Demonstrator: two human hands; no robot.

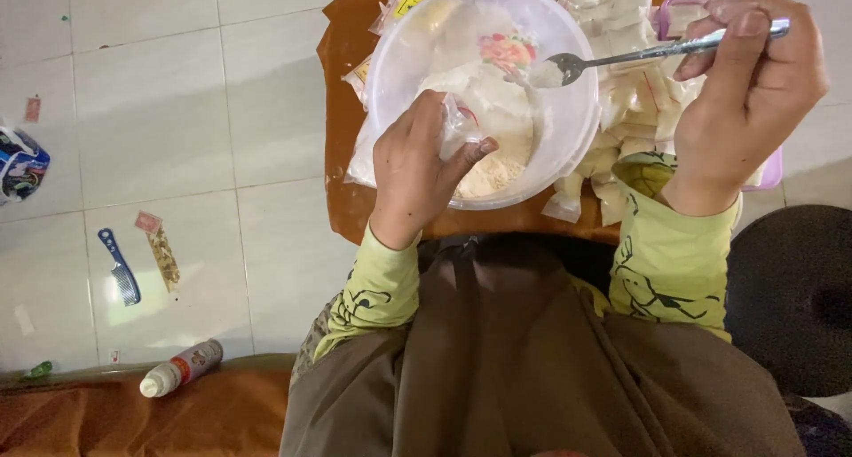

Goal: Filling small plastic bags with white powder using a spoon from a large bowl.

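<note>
My left hand (417, 169) holds a small clear plastic bag (461, 124) pinched open over a large translucent white bowl (390, 58) of pale powder (488, 169). My right hand (750, 93) grips a metal spoon (621, 58) by its handle; the spoon's bowl carries white powder and hovers above the big bowl, just right of the bag. The big bowl rests on a brown surface (337, 137) in front of my lap.
A heap of small filled plastic packets (630, 84) lies in a purple tray (770, 169) at the right. On the tiled floor at the left are a blue comb (120, 266), a small sachet (162, 255) and a white bottle (182, 368). A dark round seat (794, 297) stands at the right.
</note>
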